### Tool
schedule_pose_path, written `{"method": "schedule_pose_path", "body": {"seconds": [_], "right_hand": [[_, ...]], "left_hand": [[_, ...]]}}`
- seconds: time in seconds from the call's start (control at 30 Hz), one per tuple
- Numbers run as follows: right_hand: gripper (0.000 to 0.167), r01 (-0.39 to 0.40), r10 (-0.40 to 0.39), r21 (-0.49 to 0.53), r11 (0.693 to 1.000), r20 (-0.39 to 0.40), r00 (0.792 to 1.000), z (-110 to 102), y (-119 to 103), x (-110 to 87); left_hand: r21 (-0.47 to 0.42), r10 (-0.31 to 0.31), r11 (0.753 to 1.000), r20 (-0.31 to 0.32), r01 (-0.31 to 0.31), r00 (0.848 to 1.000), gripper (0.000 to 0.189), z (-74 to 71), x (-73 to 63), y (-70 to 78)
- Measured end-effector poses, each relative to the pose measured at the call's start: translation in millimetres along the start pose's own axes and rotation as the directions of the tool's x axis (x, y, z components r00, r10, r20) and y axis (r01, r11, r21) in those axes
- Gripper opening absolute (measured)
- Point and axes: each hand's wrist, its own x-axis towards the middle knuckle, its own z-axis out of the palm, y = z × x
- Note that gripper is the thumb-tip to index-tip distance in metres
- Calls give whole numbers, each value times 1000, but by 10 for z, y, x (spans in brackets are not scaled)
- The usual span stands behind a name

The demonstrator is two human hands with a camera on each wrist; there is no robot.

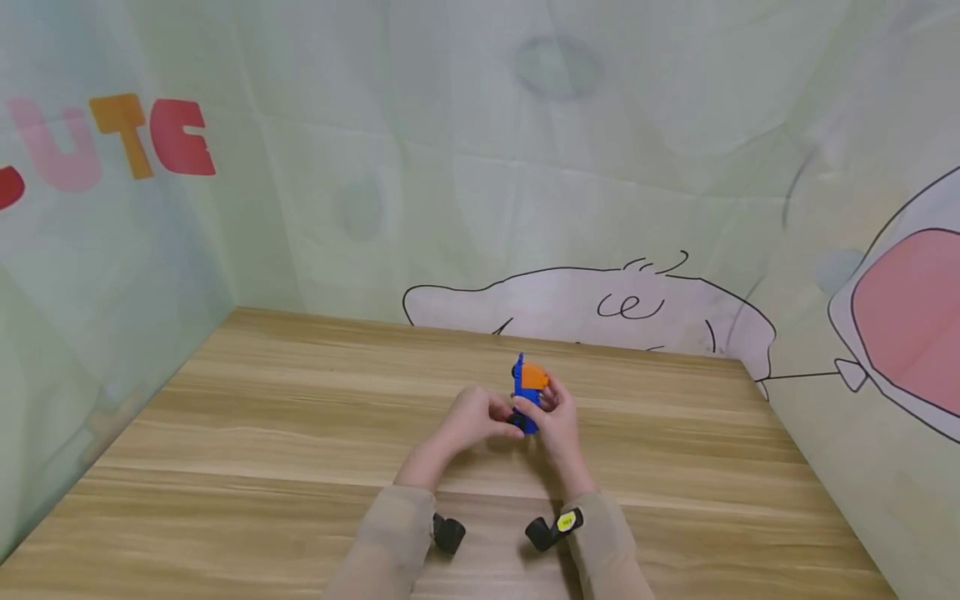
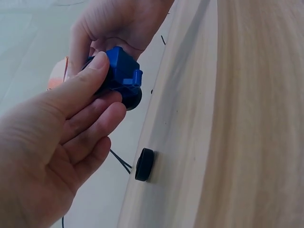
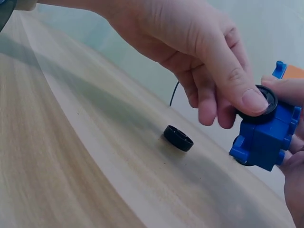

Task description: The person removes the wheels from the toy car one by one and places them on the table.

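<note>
Head view: both hands meet mid-table, right hand (image 1: 558, 421) gripping blue/orange toy vehicle (image 1: 527, 392) above wooden table (image 1: 300, 433). Left wrist: left hand (image 2: 57, 142) pinching black wheel (image 2: 130, 97) onto toy. Right wrist: spare wheel (image 3: 178, 137) lying on table nearby, apart from toy.

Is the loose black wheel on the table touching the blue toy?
Apart. The right wrist view shows the loose wheel lying alone on the table, bare wood between it and the held blue toy.
</note>
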Motion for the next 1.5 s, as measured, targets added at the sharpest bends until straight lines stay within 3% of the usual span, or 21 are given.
{"method": "schedule_pose_path", "body": {"seconds": [0.5, 0.87, 1.03, 1.3, 1.5], "right_hand": [[56, -64, 70, -119, 991, 47, 996, 24, -66, 10], [54, -98, 105, -107, 989, 57, 993, 20, -74, 50], [51, -89, 96, -111, 990, 58, 994, 34, -98, 39], [48, -101, 106, -54, 993, 101, 989, 77, -121, 8], [48, -113, 115, -24, 993, 126, 985, 73, -121, 8]], "left_hand": [[112, 125, 985, 73, -132, 989, 18, -51, -22, -31], [138, 113, 981, 166, -137, 980, 24, -20, -25, -42], [102, 148, 981, 163, -165, 975, 28, -30, -31, -75], [-61, 166, 985, 129, -159, 978, 35, -85, -61, -137], [-57, 222, 975, 138, -216, 965, 33, -89, -63, -140]]}}
